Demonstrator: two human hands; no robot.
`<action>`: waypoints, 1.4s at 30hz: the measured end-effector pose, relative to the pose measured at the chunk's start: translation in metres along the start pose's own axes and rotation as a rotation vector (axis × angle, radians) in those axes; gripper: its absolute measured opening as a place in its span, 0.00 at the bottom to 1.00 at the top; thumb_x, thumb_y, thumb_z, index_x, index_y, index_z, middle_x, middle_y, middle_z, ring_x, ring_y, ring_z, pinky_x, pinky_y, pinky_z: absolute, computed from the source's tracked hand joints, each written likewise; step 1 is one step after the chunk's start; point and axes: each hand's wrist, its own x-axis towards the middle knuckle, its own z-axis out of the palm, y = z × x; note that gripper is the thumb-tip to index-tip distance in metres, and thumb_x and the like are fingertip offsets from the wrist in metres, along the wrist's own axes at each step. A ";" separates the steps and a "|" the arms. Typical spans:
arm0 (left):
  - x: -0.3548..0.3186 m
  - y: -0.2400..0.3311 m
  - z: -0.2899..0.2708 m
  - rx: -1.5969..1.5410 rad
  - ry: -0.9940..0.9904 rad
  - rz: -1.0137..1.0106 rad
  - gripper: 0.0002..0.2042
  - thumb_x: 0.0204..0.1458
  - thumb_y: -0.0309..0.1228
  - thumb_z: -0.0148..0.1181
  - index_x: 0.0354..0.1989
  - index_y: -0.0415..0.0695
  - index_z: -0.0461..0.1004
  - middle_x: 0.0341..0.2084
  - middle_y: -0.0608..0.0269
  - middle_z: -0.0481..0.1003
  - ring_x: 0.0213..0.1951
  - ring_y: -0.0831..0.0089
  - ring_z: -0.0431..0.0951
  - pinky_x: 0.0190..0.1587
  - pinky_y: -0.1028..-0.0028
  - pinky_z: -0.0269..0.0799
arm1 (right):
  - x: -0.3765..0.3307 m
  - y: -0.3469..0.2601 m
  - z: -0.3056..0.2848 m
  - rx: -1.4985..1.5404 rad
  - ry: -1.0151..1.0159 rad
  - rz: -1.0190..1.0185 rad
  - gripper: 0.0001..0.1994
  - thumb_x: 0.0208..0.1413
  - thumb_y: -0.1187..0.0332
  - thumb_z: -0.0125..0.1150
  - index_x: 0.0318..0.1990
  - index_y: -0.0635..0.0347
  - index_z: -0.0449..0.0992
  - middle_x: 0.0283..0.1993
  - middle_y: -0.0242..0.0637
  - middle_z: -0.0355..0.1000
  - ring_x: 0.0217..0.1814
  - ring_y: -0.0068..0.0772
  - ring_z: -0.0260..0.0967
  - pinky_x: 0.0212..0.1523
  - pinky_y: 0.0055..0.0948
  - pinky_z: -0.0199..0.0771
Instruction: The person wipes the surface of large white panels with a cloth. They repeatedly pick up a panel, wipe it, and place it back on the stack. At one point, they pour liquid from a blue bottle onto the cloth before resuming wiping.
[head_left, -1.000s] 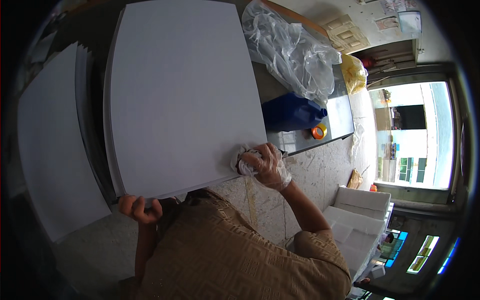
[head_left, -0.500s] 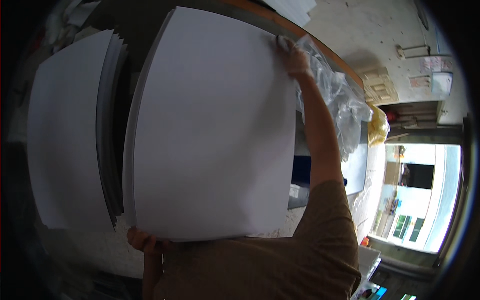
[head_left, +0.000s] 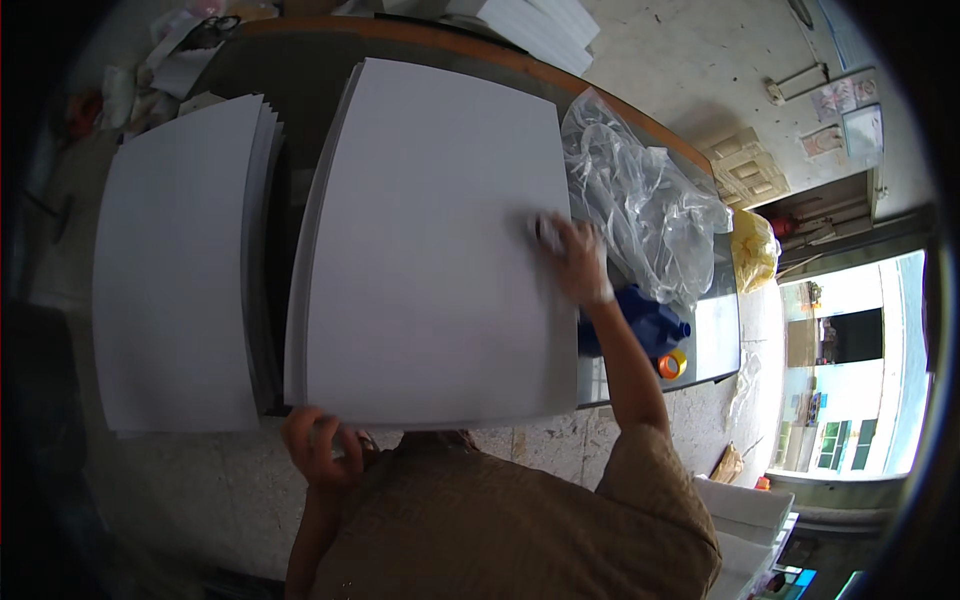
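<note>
A large stack of white sheets (head_left: 440, 240) lies on the dark table in front of me. My right hand (head_left: 575, 262) is over the top sheet, near its right edge. Its fingers are bent round something small, whitish and dark, too blurred to name. At the stack's near left corner is my left hand (head_left: 322, 448), its fingers loosely bent and apart, the fingertips by the sheet edge. To the left stands a second stack of white sheets (head_left: 175, 270), its edges uneven.
Crumpled clear plastic (head_left: 650, 205) covers the table's right part. Nearer me are a blue jug (head_left: 645, 322) and an orange-yellow tape roll (head_left: 672, 364). More white sheets (head_left: 540, 30) are past the wooden table edge (head_left: 450, 42). A yellow bag (head_left: 753, 250) stands farther right.
My right hand has come from the far right corner toward me, over the sheet. My left hand has loosened at the near corner. The view has shifted, uncovering the jug and tape roll.
</note>
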 end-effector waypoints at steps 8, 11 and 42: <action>0.016 0.028 -0.035 0.006 -0.190 -0.147 0.17 0.53 0.29 0.63 0.49 0.34 0.73 0.55 0.43 0.67 0.53 0.48 0.69 0.52 0.55 0.69 | -0.263 -0.105 -0.067 0.311 0.023 0.613 0.23 0.52 0.75 0.62 0.58 0.63 0.69 0.54 0.51 0.71 0.55 0.50 0.70 0.57 0.41 0.70; 0.015 0.030 -0.039 -0.008 -0.207 -0.169 0.18 0.53 0.30 0.63 0.50 0.33 0.72 0.55 0.42 0.67 0.53 0.47 0.69 0.52 0.54 0.69 | -0.280 -0.101 -0.052 0.681 0.312 0.806 0.24 0.63 0.66 0.56 0.65 0.61 0.64 0.62 0.43 0.68 0.63 0.37 0.65 0.61 0.35 0.66; 0.045 0.059 -0.013 -1.597 0.110 -0.772 0.16 0.54 0.18 0.55 0.52 0.38 0.66 0.42 0.56 0.76 0.42 0.61 0.81 0.42 0.57 0.85 | -0.218 -0.103 -0.105 1.237 0.296 0.676 0.28 0.71 0.58 0.42 0.73 0.59 0.49 0.68 0.39 0.63 0.67 0.32 0.61 0.68 0.30 0.57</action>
